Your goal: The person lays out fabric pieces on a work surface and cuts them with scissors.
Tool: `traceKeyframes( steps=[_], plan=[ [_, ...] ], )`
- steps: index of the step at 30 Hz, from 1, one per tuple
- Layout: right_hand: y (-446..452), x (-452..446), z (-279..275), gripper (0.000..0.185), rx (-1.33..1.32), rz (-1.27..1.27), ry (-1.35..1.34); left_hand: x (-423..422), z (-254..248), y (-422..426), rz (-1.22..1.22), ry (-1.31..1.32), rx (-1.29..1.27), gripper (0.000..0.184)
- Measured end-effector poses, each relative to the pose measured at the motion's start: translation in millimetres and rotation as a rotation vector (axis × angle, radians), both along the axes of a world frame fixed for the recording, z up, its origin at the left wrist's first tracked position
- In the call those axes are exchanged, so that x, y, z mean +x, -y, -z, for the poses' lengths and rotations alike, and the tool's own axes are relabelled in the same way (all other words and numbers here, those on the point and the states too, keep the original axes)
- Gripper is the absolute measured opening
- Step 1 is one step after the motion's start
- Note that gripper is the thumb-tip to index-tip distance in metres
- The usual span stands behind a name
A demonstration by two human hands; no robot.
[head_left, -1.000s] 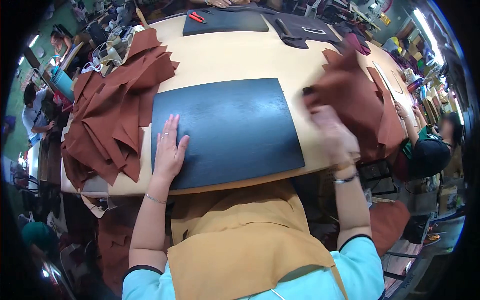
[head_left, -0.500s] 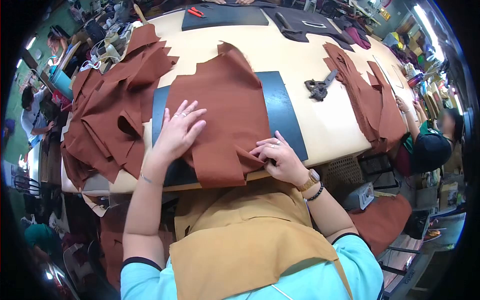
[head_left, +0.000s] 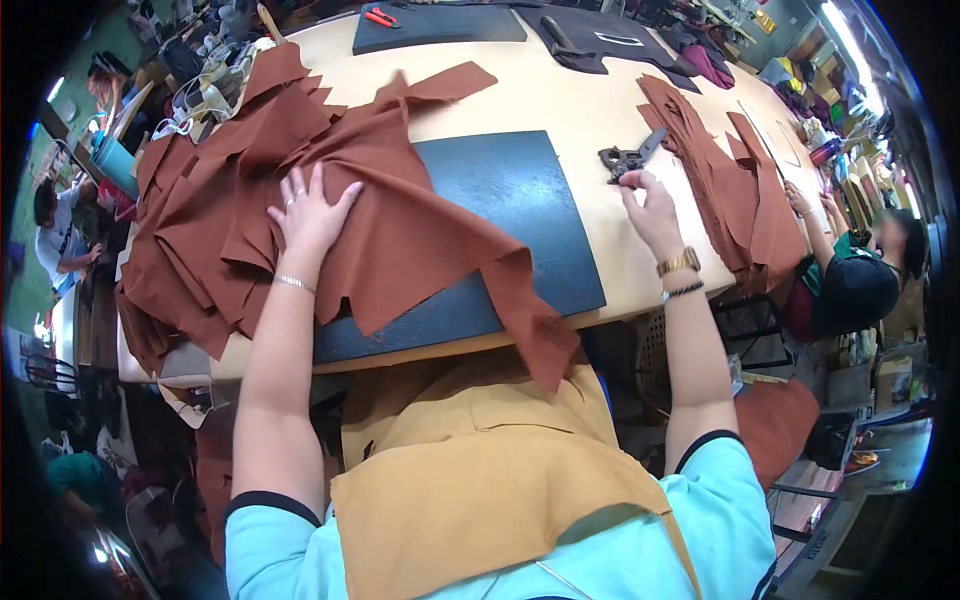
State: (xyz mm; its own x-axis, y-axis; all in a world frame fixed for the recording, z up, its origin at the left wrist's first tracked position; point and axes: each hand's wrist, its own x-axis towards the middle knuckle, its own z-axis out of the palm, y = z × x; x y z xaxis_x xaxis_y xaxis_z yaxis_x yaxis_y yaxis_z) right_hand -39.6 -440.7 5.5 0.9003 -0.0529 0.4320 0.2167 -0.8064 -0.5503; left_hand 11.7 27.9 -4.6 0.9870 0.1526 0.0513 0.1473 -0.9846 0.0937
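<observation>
My left hand (head_left: 312,212) lies with fingers spread on a brown leather-like sheet (head_left: 400,230). The sheet is creased, overlaps the brown pile (head_left: 190,220) on the left, and drapes over part of a dark board (head_left: 520,200); one strip hangs past the table's front edge. At the right, my right hand (head_left: 650,208) touches or nearly touches the handles of dark scissors (head_left: 628,160), its thumb and forefinger close together. Whether it grips them is not clear. The scissors' blades point up and right, towards a second brown stack (head_left: 705,180).
At the far side, another dark board (head_left: 440,28) bears a red-handled tool (head_left: 381,17). Dark material (head_left: 610,45) lies beside it. A co-worker (head_left: 865,280) sits at the right, hands at the table's edge. Another person (head_left: 65,235) is at the left.
The brown sheet has moved from the middle of the dark board towards the left pile, with my left hand on it. My right hand has left the sheet and moved to the scissors.
</observation>
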Motion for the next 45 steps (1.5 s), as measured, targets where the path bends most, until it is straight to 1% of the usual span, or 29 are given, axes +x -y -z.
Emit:
traceKeyframes(
  steps=[1,2,4,5,6,7,8,10,12,13,14,16,17,18,19,21,22,24,26,27,30,31,34,37,38,39,42,44,45],
  plan=[
    [11,12,6,0.015,-0.018,0.028,-0.034,-6,4,-2,-0.088,0.025,0.033,0.095],
    [17,25,10,0.018,-0.037,0.055,-0.068,-25,8,6,0.023,0.082,0.026,0.097],
    [18,39,13,0.028,-0.116,0.193,-0.219,-73,1,30,0.307,0.073,0.052,0.096],
    [19,46,16,0.033,-0.153,0.264,-0.301,-85,-7,29,0.371,0.034,0.026,0.096],
    [19,55,16,0.044,-0.156,0.298,-0.353,-96,-17,29,0.434,-0.009,-0.001,0.096],
    [21,61,14,0.047,-0.194,0.39,-0.421,-101,-20,29,0.495,-0.051,-0.031,0.096],
    [12,63,0,0.05,-0.236,0.478,-0.488,-93,-18,17,0.484,-0.025,-0.037,0.097],
    [23,79,1,0.055,-0.319,0.502,-0.568,-61,-12,-16,0.418,0.001,-0.015,0.096],
    [38,90,6,0.056,-0.358,0.512,-0.554,-31,-10,-48,0.274,-0.034,0.006,0.097],
    [41,86,-1,0.056,-0.358,0.476,-0.545,-17,1,-69,0.3,0.009,-0.108,0.096],
    [47,86,-4,0.055,-0.348,0.453,-0.538,-18,-7,-67,0.318,0.035,-0.004,0.095],
    [63,82,-3,0.054,-0.307,0.404,-0.565,-24,-26,-46,0.361,0.081,0.198,0.093],
    [70,77,-2,0.054,-0.281,0.384,-0.589,-31,-27,-31,0.395,0.107,0.165,0.089],
    [70,71,-7,0.054,-0.249,0.416,-0.686,-42,-28,-14,0.434,0.124,0.087,0.088],
    [73,67,-5,0.054,-0.254,0.404,-0.708,-57,-25,4,0.491,0.121,0.044,0.09],
    [82,60,0,0.051,-0.227,0.373,-0.743,-94,-35,40,0.623,0.015,-0.012,0.099],
    [92,55,12,0.047,-0.045,0.315,-0.75,-108,-33,50,0.67,-0.016,-0.016,0.1],
    [90,34,32,0.038,0.242,0.234,-0.622,-127,-20,62,0.637,-0.066,-0.07,0.1],
    [76,5,51,0.029,0.57,0.19,-0.44,-122,-17,62,0.623,-0.065,-0.076,0.099],
    [66,-10,46,0.025,0.492,0.19,-0.432,-120,-16,62,0.613,-0.066,-0.079,0.099],
    [33,-38,67,0.021,0.613,0.156,-0.104,-72,-7,45,0.585,0.027,-0.073,0.097],
    [31,-44,63,0.015,0.62,0.166,-0.163,-49,-5,39,0.462,0.027,-0.073,0.096],
    [22,-45,48,0.015,0.71,0.177,-0.187,26,1,19,0.067,0.02,-0.065,0.094],
    [24,-38,50,0.015,0.751,0.212,-0.144,60,3,37,-0.254,0.09,-0.09,0.091],
    [26,-38,53,0.015,0.742,0.212,-0.127,61,5,55,-0.217,0.062,-0.105,0.09],
    [27,-37,57,0.015,0.732,0.209,-0.112,47,-1,82,-0.102,0.075,-0.126,0.089],
    [32,-36,64,0.016,0.696,0.202,-0.085,-3,6,147,0.306,0.082,-0.113,0.084],
    [30,-37,63,0.016,0.686,0.221,-0.092,-40,0,161,0.478,-0.002,-0.063,0.083],
    [31,-35,66,0.016,0.634,0.226,-0.049,-51,0,155,0.508,0.005,-0.056,0.082]
  ],
)
